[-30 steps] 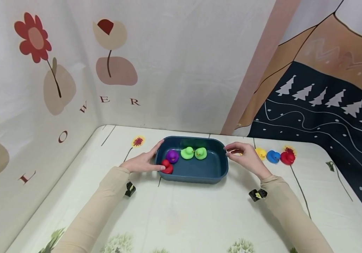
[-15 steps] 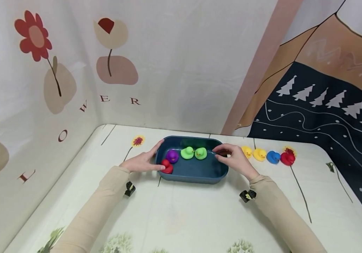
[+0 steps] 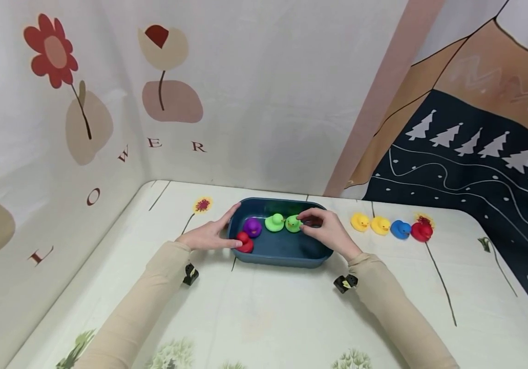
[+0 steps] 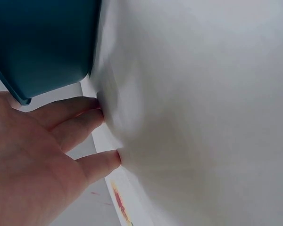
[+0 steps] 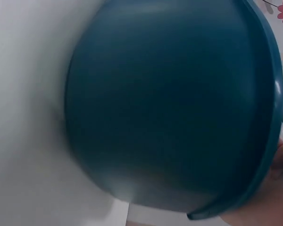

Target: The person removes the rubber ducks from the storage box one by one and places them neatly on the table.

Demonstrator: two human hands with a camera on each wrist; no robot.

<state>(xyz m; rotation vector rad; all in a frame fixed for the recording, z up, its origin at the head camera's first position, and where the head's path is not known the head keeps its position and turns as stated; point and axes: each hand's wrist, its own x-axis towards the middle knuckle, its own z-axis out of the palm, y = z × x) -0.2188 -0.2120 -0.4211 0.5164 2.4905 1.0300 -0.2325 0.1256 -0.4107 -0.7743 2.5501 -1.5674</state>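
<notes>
A dark teal plastic bin (image 3: 282,261) sits on the table, with two lime-green rubber ducks inside. A purple duck (image 3: 252,227) and a red duck (image 3: 245,243) lie at its left end. My left hand (image 3: 206,236) rests at that end, thumb over the rim; in the left wrist view its straight fingers touch the table beside the bin wall (image 4: 42,42). Over the bin's right rim reaches my right hand (image 3: 325,230), its thumb and fingertips pinching the right side of the right-hand green duck (image 3: 293,224). The bin's end wall (image 5: 170,103) hides those fingertips in the right wrist view.
Right of the bin, a row runs along the table: a yellow duck (image 3: 359,222), another yellow duck (image 3: 380,225), a blue duck (image 3: 400,229) and a red duck (image 3: 422,232). Behind the white flower-printed tablecloth (image 3: 264,318) hangs a printed curtain (image 3: 264,102).
My right hand has moved left from beside the first yellow duck, over the bin's right rim, to the green duck. My left hand and the bin have stayed put.
</notes>
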